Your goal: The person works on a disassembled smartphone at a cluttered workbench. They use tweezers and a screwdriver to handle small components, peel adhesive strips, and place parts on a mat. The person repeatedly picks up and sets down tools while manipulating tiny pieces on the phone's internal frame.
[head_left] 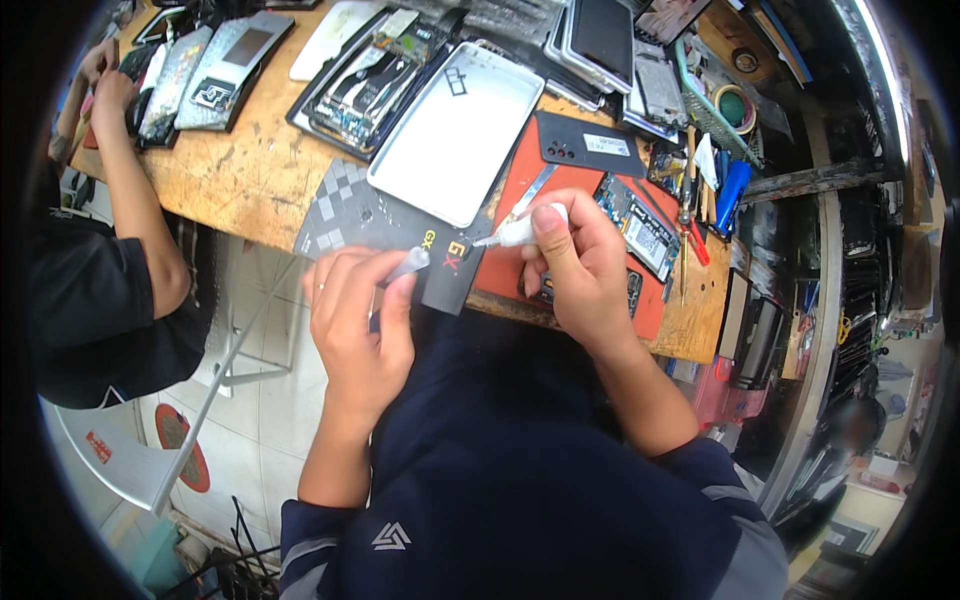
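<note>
In my right hand (578, 270) is a small white bottle (516, 231) with a thin nozzle pointing left. My left hand (360, 320) pinches a small translucent piece (410, 263), perhaps a cap, just left of the nozzle. Both hands are over a dark grey mat (340, 204) and an orange mat (509, 277) at the bench edge. Behind them lie a white tray (450, 130) and an opened device (380, 80) with exposed circuit boards. Right of my right hand is an opened phone (640, 230); another dark device (631, 294) is partly hidden by that hand.
A co-worker's arm (140, 220) is at the left, beside a silver chair (105, 460). Stacked tablets (595, 40) stand at the back. Tools (700, 200) and a green basket (720, 110) line the bench's right side. A shelving post (825, 300) rises at the right.
</note>
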The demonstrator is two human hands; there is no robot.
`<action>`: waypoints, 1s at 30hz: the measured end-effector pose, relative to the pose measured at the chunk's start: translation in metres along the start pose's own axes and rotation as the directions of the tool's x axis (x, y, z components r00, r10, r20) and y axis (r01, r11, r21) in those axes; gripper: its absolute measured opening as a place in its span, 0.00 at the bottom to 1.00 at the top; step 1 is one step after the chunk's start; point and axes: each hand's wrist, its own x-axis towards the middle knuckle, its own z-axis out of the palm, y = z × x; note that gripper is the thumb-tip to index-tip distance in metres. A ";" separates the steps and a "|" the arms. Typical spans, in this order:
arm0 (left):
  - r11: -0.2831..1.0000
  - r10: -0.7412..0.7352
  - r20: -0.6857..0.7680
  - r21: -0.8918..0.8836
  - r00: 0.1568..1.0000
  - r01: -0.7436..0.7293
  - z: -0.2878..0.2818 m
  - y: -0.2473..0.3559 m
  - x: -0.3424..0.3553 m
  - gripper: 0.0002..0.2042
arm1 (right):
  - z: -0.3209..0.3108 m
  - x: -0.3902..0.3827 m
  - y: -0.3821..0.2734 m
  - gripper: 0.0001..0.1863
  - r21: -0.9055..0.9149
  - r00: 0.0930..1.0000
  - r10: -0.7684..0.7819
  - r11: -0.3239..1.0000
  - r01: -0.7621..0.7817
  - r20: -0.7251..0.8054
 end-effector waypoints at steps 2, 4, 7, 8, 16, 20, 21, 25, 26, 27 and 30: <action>0.903 -0.261 0.030 -0.346 0.965 0.255 0.003 0.008 -0.006 0.06 | -0.002 0.000 0.005 0.15 0.181 0.999 0.050 0.982 -0.049 -0.003; 0.824 -0.277 0.036 -0.504 0.960 0.257 0.008 0.009 -0.007 0.08 | -0.001 -0.002 0.011 0.15 0.341 0.992 0.120 0.935 -0.098 -0.044; 0.806 -0.311 0.001 -0.529 0.950 0.265 0.007 0.005 -0.011 0.10 | -0.003 -0.005 0.017 0.11 0.136 0.999 -0.003 0.991 0.008 -0.035; 0.850 -0.286 -0.046 -0.473 0.957 0.231 0.004 0.002 -0.011 0.09 | -0.003 -0.006 0.019 0.10 0.031 0.998 -0.060 0.998 0.061 -0.025; 0.988 0.069 -0.047 0.139 0.996 -0.062 -0.005 -0.003 -0.016 0.07 | 0.001 0.009 0.027 0.05 -0.624 0.697 -0.667 0.434 0.650 0.263; 0.980 0.092 -0.040 0.181 0.995 -0.083 -0.002 0.002 -0.019 0.09 | 0.004 0.011 0.024 0.06 -0.662 0.729 -0.619 0.419 0.622 0.293; 0.980 0.094 -0.029 0.181 0.995 -0.087 -0.002 0.003 -0.019 0.10 | 0.005 0.012 0.023 0.05 -0.652 0.730 -0.623 0.434 0.622 0.281; 0.992 0.069 -0.052 0.108 0.996 -0.063 0.001 0.005 -0.018 0.11 | 0.004 0.011 0.022 0.04 -0.562 0.818 -0.558 0.636 0.529 0.139; 0.996 0.051 -0.070 0.075 0.996 -0.045 0.002 0.006 -0.016 0.11 | 0.004 0.010 0.023 0.06 -0.391 0.918 -0.395 0.841 0.374 0.028; 0.999 0.033 -0.088 0.042 0.996 -0.029 0.003 0.006 -0.015 0.11 | 0.004 0.008 0.024 0.08 -0.182 0.980 -0.196 0.966 0.186 -0.039; 0.999 0.045 -0.069 0.024 0.997 -0.044 0.002 0.010 -0.007 0.10 | 0.003 0.003 0.026 0.16 0.258 0.993 0.119 0.959 -0.116 0.004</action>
